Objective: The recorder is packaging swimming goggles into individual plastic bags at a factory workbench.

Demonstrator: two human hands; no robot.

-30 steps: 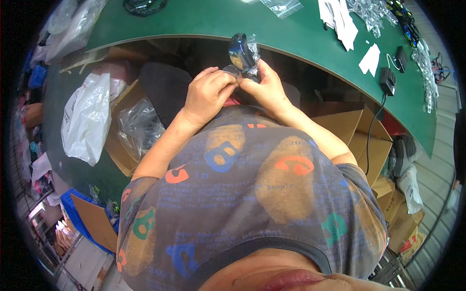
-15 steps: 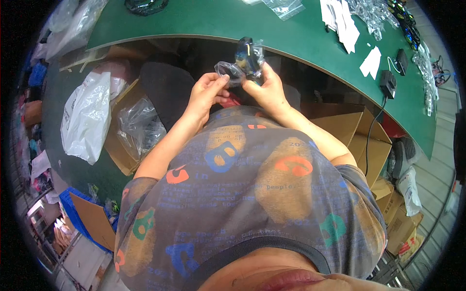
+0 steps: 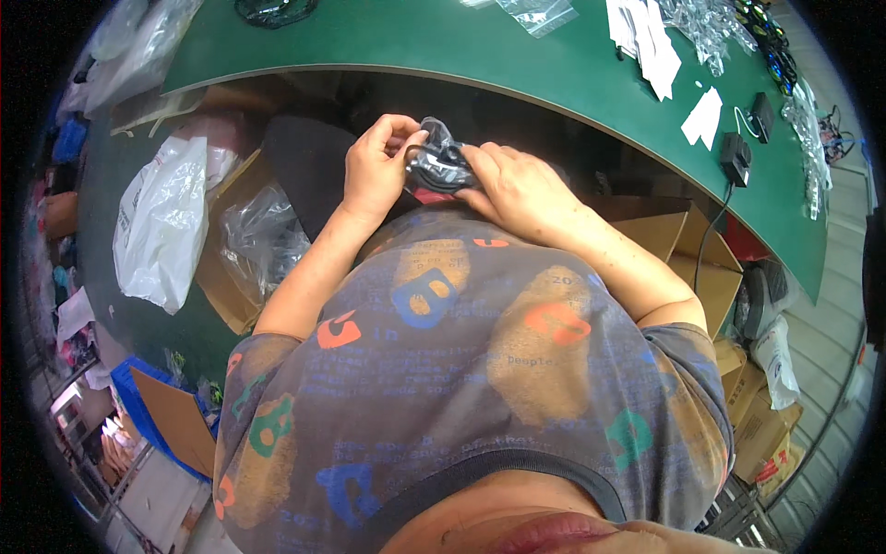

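A small black item in a clear plastic bag [image 3: 437,164] sits between both hands, close to my chest and below the green table's [image 3: 434,46] near edge. My left hand [image 3: 377,171] grips the bag's left side, thumb on top. On the right side my right hand [image 3: 515,189] pinches the same bag with its fingers curled over it. What the black item is cannot be made out through the wrinkled plastic.
A cardboard box [image 3: 231,268] with clear plastic bags stands at my left, beside a white plastic bag [image 3: 161,222]. More cardboard boxes [image 3: 688,249] are at my right. On the table lie white papers [image 3: 646,37], clear bags [image 3: 540,11] and a black adapter [image 3: 736,159] with cable.
Both hands have lowered the bagged item from near the table edge toward my chest. The bag now lies flatter between the fingers.
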